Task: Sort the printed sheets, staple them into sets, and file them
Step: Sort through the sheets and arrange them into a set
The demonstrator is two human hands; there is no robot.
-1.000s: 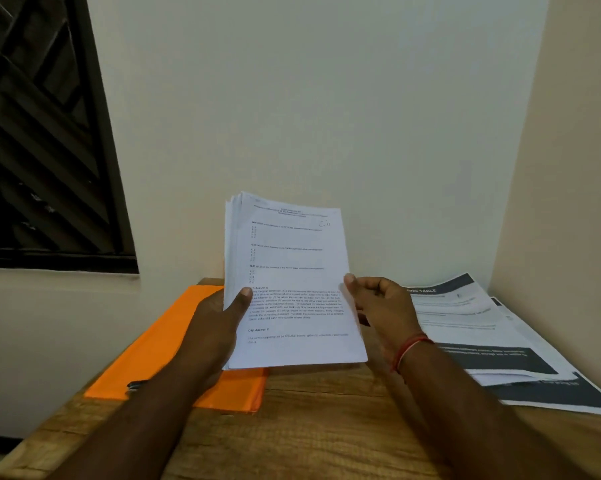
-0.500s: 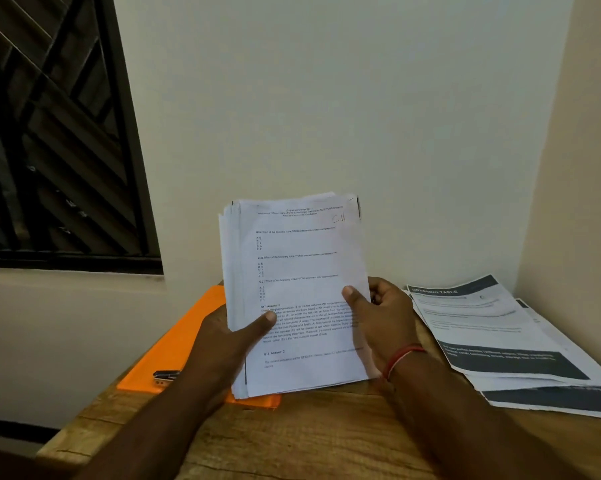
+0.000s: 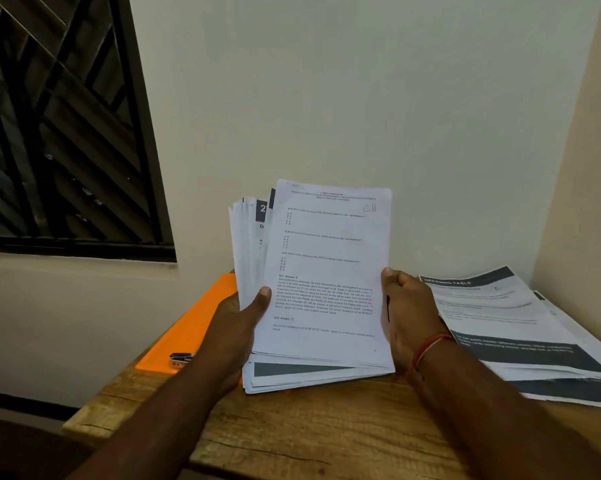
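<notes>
The thick stack of white printed sheets (image 3: pixel 327 271) stands nearly upright between the hands, fanned so that the top question page sits offset toward the right hand. The left hand (image 3: pixel 238 320) grips the stack's left side with its thumb across the front. The right hand (image 3: pixel 406 306) curls round the right edge, thumb on the top page.

To sort cleanly, I judge the right thumb should peel off one sheet only while the left hand clamps the rest, and the heading should be checked before the sheet is laid down.

Right of the right hand lies a flat pile of sheets with dark grey bands (image 3: pixel 517 323). Behind the left hand is a flat orange folder (image 3: pixel 195 323), with a small metal stapler (image 3: pixel 181 358) at its near edge. These lie on a grainy wooden tabletop (image 3: pixel 309 427) in a pale-walled corner, with a dark barred window (image 3: pixel 67 133) beyond the left hand.
</notes>
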